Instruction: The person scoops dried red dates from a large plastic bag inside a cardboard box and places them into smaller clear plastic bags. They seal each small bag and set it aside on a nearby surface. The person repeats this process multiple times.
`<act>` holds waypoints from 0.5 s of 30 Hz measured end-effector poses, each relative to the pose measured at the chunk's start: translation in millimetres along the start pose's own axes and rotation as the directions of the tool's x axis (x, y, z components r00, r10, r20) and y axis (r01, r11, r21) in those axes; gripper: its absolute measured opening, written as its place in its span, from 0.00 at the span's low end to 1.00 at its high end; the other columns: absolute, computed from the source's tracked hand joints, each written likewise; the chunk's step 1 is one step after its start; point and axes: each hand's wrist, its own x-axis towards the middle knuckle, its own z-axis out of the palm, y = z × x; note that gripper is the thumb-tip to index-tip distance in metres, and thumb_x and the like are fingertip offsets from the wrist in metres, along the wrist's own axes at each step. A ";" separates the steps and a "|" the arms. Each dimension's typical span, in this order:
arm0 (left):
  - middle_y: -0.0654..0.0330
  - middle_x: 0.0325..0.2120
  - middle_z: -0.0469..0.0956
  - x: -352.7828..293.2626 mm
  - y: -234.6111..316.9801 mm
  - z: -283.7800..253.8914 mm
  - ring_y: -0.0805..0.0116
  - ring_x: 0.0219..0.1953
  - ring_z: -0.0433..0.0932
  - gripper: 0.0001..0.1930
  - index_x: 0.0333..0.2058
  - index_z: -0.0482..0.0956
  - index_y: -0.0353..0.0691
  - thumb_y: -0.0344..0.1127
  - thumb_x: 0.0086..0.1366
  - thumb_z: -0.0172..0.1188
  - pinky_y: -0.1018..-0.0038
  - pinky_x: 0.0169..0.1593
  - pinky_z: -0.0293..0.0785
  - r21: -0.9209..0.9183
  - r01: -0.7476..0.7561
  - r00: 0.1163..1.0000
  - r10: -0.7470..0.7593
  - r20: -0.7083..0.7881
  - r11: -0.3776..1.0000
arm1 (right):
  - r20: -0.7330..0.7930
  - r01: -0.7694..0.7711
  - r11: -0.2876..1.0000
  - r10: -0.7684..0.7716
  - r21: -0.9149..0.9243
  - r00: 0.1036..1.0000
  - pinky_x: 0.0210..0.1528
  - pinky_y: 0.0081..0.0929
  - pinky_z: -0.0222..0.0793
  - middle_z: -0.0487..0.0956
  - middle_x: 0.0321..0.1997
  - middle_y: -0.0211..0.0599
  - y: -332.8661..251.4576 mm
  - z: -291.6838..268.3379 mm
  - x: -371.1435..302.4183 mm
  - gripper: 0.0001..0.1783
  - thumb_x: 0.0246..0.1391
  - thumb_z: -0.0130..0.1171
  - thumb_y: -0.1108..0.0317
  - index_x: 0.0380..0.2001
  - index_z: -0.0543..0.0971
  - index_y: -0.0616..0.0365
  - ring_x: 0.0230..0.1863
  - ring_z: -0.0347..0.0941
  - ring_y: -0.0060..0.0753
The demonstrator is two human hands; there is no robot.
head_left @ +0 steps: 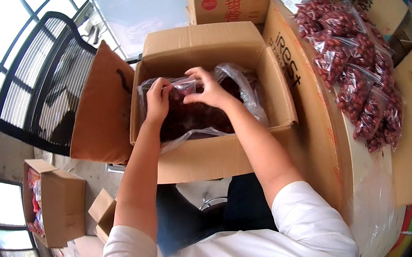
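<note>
A large cardboard box (pixel 212 158) stands open in front of me, lined with clear plastic (pixel 245 89) and filled with dark red dried fruit that looks like jujubes (pixel 194 116). Over the fruit is a small clear zip bag (pixel 184 85), with some of the red fruit showing through it. My left hand (pixel 158 100) pinches the bag's left side, fingers closed. On its right side, my right hand (pixel 210 91) has thumb and fingers spread apart, the fingertips at the bag's upper edge. The bag's lower part is hard to make out.
Filled bags of red fruit (pixel 356 91) are piled on the surface at right, beside a long flat carton (pixel 305 89). A mesh chair (pixel 45 81) with a brown cushion (pixel 105 105) adjoins the box. Cartons (pixel 227 6) stand behind; another box (pixel 63 203) holds packets at lower left.
</note>
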 end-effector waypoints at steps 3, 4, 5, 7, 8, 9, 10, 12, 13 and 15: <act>0.58 0.22 0.70 -4.9 -8.7 -2.3 0.70 0.27 0.69 0.04 0.30 0.70 0.35 0.26 0.65 0.53 0.75 0.34 0.68 -0.103 0.121 0.991 -0.125 -0.037 0.987 | 0.197 -0.018 0.987 0.049 -0.159 0.979 0.57 0.31 0.64 0.72 0.52 0.42 -39.7 4.7 -4.9 0.48 0.28 0.79 0.66 0.55 0.64 0.55 0.54 0.68 0.33; 0.62 0.23 0.70 -1.8 6.1 -1.6 0.75 0.29 0.68 0.04 0.31 0.70 0.35 0.28 0.66 0.52 0.77 0.36 0.68 -0.133 0.149 0.986 -0.158 -0.057 0.980 | 0.200 -0.085 0.970 0.131 -0.226 0.971 0.57 0.31 0.64 0.72 0.51 0.42 -54.3 2.9 -9.9 0.49 0.27 0.79 0.66 0.56 0.64 0.55 0.54 0.68 0.32; 0.63 0.23 0.70 -1.6 1.3 2.0 0.75 0.29 0.68 0.04 0.32 0.70 0.35 0.28 0.67 0.52 0.78 0.37 0.68 -0.195 0.156 0.984 -0.169 -0.052 0.968 | 0.228 -0.150 0.977 0.182 -0.152 0.957 0.56 0.31 0.65 0.73 0.51 0.43 -54.3 1.3 -9.7 0.50 0.26 0.80 0.65 0.56 0.64 0.56 0.53 0.69 0.34; 0.64 0.25 0.70 -0.3 -3.0 1.8 0.76 0.31 0.67 0.05 0.32 0.70 0.35 0.29 0.68 0.52 0.79 0.39 0.67 -0.280 0.159 0.983 -0.178 -0.044 0.947 | 0.184 -0.167 0.976 0.191 -0.137 0.964 0.53 0.31 0.68 0.76 0.48 0.42 -40.4 4.7 -8.5 0.50 0.26 0.80 0.65 0.55 0.63 0.58 0.50 0.72 0.34; 0.64 0.26 0.71 -1.4 -0.3 -1.1 0.77 0.31 0.67 0.05 0.33 0.70 0.35 0.29 0.68 0.52 0.79 0.39 0.67 -0.303 0.156 0.983 -0.177 -0.043 0.940 | 0.144 -0.103 0.984 0.124 -0.142 0.982 0.51 0.29 0.69 0.76 0.45 0.40 -29.8 9.1 -8.2 0.45 0.30 0.78 0.70 0.53 0.64 0.56 0.50 0.71 0.27; 0.64 0.27 0.70 -0.3 4.8 3.3 0.77 0.32 0.66 0.05 0.33 0.70 0.35 0.29 0.68 0.52 0.80 0.40 0.66 -0.315 0.150 0.986 -0.166 -0.022 0.937 | 0.171 -0.166 0.985 0.171 -0.040 0.970 0.49 0.28 0.70 0.76 0.46 0.40 -17.2 5.6 -9.5 0.43 0.32 0.77 0.71 0.53 0.65 0.56 0.47 0.72 0.25; 0.63 0.29 0.72 -0.5 0.4 0.3 0.77 0.33 0.68 0.04 0.35 0.71 0.35 0.29 0.68 0.51 0.80 0.40 0.67 -0.286 0.165 0.985 -0.172 0.001 0.944 | 0.215 -0.220 0.973 0.200 0.072 0.956 0.48 0.27 0.71 0.76 0.46 0.40 -12.4 6.7 -8.5 0.40 0.33 0.76 0.73 0.52 0.65 0.55 0.45 0.72 0.23; 0.62 0.33 0.73 0.4 4.9 5.4 0.74 0.36 0.70 0.06 0.39 0.71 0.35 0.31 0.69 0.50 0.78 0.42 0.68 -0.378 0.140 0.987 -0.157 -0.015 0.915 | 0.243 -0.452 0.880 0.410 0.149 0.879 0.38 0.25 0.71 0.74 0.41 0.31 -12.5 0.6 -10.5 0.38 0.35 0.75 0.72 0.50 0.65 0.55 0.36 0.71 0.23; 0.61 0.36 0.74 -3.1 -2.0 1.9 0.73 0.38 0.72 0.08 0.42 0.71 0.35 0.33 0.70 0.50 0.77 0.43 0.69 -0.351 0.135 0.983 -0.169 -0.069 0.927 | 0.228 -0.470 0.866 0.429 0.172 0.874 0.36 0.25 0.71 0.74 0.40 0.29 -34.7 -1.8 -12.3 0.37 0.36 0.74 0.71 0.50 0.65 0.54 0.36 0.71 0.22; 0.60 0.37 0.74 -4.1 -3.6 -2.1 0.72 0.39 0.72 0.12 0.45 0.71 0.36 0.37 0.70 0.49 0.75 0.44 0.70 -0.361 0.198 0.968 -0.240 -0.073 0.911 | 0.157 -0.408 0.863 0.377 0.299 0.913 0.33 0.24 0.70 0.73 0.39 0.27 -52.7 -14.1 -16.1 0.35 0.39 0.72 0.69 0.50 0.66 0.53 0.36 0.70 0.20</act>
